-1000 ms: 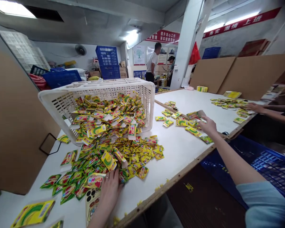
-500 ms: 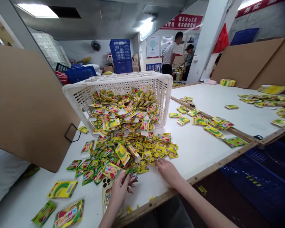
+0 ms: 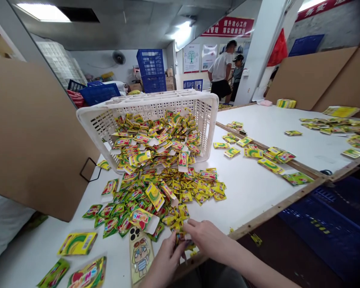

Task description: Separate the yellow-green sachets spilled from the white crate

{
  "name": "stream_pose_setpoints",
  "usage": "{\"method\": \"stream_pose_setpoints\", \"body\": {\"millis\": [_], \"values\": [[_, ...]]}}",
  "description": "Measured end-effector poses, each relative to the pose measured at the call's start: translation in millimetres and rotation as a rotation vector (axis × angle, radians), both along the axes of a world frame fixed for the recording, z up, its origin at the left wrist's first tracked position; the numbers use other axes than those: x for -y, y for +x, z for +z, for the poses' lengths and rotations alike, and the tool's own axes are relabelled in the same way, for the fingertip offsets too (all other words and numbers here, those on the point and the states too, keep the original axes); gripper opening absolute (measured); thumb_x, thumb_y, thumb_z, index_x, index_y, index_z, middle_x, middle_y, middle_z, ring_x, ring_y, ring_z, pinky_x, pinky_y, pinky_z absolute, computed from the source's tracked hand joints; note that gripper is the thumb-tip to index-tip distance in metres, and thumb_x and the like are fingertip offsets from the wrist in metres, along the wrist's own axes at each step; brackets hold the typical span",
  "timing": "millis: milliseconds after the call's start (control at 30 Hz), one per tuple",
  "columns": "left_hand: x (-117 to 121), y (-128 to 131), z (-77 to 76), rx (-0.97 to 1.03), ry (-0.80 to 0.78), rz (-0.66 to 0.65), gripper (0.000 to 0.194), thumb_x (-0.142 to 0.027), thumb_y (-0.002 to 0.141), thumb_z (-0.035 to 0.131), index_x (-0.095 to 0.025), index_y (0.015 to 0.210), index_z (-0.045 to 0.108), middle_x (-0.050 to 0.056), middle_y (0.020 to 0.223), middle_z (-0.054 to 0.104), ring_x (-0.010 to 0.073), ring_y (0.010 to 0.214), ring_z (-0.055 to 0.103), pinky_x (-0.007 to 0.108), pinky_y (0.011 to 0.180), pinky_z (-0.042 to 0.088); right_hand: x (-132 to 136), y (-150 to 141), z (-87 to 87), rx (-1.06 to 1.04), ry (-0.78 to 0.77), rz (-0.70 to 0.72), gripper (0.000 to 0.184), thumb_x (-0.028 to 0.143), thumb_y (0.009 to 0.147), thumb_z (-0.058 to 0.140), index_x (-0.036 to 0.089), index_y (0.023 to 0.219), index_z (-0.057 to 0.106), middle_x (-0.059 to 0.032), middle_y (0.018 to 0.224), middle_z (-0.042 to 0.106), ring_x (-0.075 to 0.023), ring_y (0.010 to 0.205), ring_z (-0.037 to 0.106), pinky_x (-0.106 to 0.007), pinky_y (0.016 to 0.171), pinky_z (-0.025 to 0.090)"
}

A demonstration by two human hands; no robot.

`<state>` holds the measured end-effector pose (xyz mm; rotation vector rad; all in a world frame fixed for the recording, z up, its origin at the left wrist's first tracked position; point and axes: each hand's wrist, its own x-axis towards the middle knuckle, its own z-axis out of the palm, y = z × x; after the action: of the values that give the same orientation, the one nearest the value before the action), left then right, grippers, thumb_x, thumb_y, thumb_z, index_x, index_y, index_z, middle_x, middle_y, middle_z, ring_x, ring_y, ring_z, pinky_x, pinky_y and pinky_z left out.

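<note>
A white plastic crate [image 3: 204, 116] lies tipped on its side on the white table [image 3: 252, 192]. Many small yellow, green and red packets [image 3: 162, 180] spill out of it toward me. Near the table's front edge my left hand [image 3: 165, 262] and my right hand [image 3: 205, 238] meet, both pinching a small bunch of these packets [image 3: 181, 237] between their fingertips. A phone in a cartoon case [image 3: 141, 254] lies flat on the table just left of my left hand.
A large cardboard sheet [image 3: 30, 136] stands at the left. More packets [image 3: 267, 156] lie scattered on the right and far right [image 3: 339, 128]. A blue crate [image 3: 336, 224] sits below the table's right edge. Two people [image 3: 223, 72] stand at the back.
My right hand came back from the packets on the right to the pile in front. Both hands moved toward the table's front edge and closed together on a few packets.
</note>
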<state>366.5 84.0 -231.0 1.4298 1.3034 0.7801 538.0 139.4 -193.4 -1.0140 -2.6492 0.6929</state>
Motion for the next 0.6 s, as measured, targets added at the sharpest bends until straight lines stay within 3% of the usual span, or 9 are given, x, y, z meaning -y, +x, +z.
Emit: {"method": "stream_pose_setpoints", "body": {"millis": [100, 167, 233, 300, 400, 500, 600], "values": [[0.8, 16.6, -8.0, -0.044, 0.074, 0.108, 0.036, -0.043, 0.088, 0.031, -0.016, 0.096, 0.053, 0.005, 0.075, 0.057, 0.0178, 0.071, 0.055, 0.027, 0.064, 0.047, 1.8, 1.0, -21.1, -0.474, -0.394, -0.284, 0.044, 0.018, 0.076, 0.048, 0.022, 0.119, 0.038, -0.0090, 0.107, 0.053, -0.0190, 0.085, 0.057, -0.029, 0.063, 0.047], [-2.1, 26.5, -8.8, -0.094, 0.190, 0.132, 0.036, -0.038, 0.090, 0.028, -0.015, 0.104, 0.051, 0.010, 0.095, 0.056, 0.0201, 0.091, 0.055, 0.030, 0.079, 0.047, 4.2, 2.5, -31.6, -0.733, -0.737, -0.328, 0.054, 0.033, 0.078, 0.052, 0.025, 0.127, 0.031, -0.0105, 0.117, 0.049, -0.0188, 0.088, 0.058, -0.028, 0.060, 0.049], [-10.6, 30.1, -2.2, -0.140, 0.280, 0.102, 0.035, -0.034, 0.090, 0.028, -0.017, 0.113, 0.049, 0.013, 0.114, 0.048, 0.0204, 0.106, 0.049, 0.032, 0.092, 0.042, 4.6, 7.5, -37.1, -0.844, -0.920, -0.295, 0.048, 0.044, 0.078, 0.051, 0.021, 0.119, 0.044, -0.0091, 0.104, 0.057, -0.0178, 0.076, 0.060, -0.029, 0.057, 0.050], [-27.8, 23.3, 10.0, -0.262, 0.364, 0.073, 0.039, -0.034, 0.089, 0.033, -0.020, 0.125, 0.040, 0.014, 0.125, 0.039, 0.0220, 0.112, 0.046, 0.036, 0.095, 0.040, 1.0, 18.1, -39.2, -0.837, -0.830, -0.343, 0.041, 0.045, 0.079, 0.048, 0.016, 0.106, 0.054, -0.0052, 0.078, 0.061, -0.0160, 0.059, 0.058, -0.030, 0.053, 0.049], [-68.7, -4.3, 29.9, -0.623, 0.564, 0.074, 0.053, -0.027, 0.083, 0.047, -0.023, 0.132, 0.029, 0.015, 0.138, 0.024, 0.0286, 0.128, 0.027, 0.048, 0.102, 0.028, -9.7, 41.5, -41.4, -0.575, -0.400, -0.411, 0.025, 0.027, 0.080, 0.044, 0.017, 0.098, 0.058, -0.0056, 0.077, 0.060, -0.0189, 0.069, 0.059, -0.033, 0.064, 0.048], [-109.5, -33.7, 42.9, -0.793, 0.640, -0.002, 0.046, -0.009, 0.066, 0.059, -0.019, 0.110, 0.051, 0.013, 0.143, 0.020, 0.0324, 0.134, 0.002, 0.054, 0.107, 0.007, -19.0, 60.7, -44.6, -0.321, -0.164, -0.376, 0.021, 0.012, 0.073, 0.043, 0.018, 0.085, 0.060, -0.0080, 0.086, 0.058, -0.0211, 0.084, 0.056, -0.036, 0.078, 0.044], [-126.6, -45.2, 47.6, -0.760, 0.658, -0.071, 0.029, -0.008, 0.060, 0.062, -0.018, 0.086, 0.053, 0.011, 0.140, 0.031, 0.0306, 0.134, 0.004, 0.050, 0.109, 0.003, -21.6, 67.7, -41.6, -0.323, -0.150, -0.377, 0.016, 0.012, 0.073, 0.043, 0.017, 0.081, 0.056, -0.0062, 0.080, 0.056, -0.0201, 0.079, 0.055, -0.035, 0.074, 0.044]]}}
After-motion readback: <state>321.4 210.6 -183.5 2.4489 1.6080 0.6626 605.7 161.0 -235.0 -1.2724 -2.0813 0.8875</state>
